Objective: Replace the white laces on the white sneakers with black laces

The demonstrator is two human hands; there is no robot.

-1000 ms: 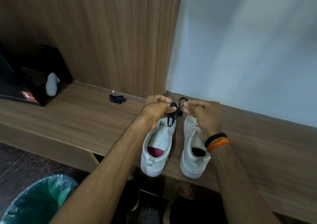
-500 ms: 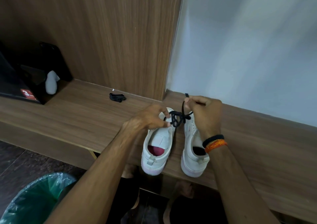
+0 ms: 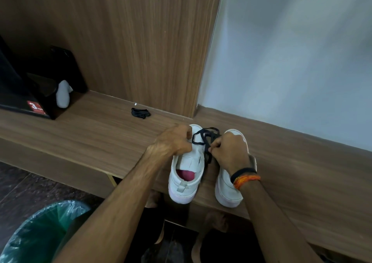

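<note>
Now black lace (image 3: 205,136) looped between hands: left hand (image 3: 174,142) and right hand (image 3: 229,152) fingers both pinch it.

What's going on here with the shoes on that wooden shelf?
A person is working a black lace on the left white sneaker of a pair that stands on a wooden bench. The left hand grips the sneaker near its front, and the right hand pinches the lace beside it. The right sneaker shows no lace. A second bundle of black lace lies farther back on the bench.
</note>
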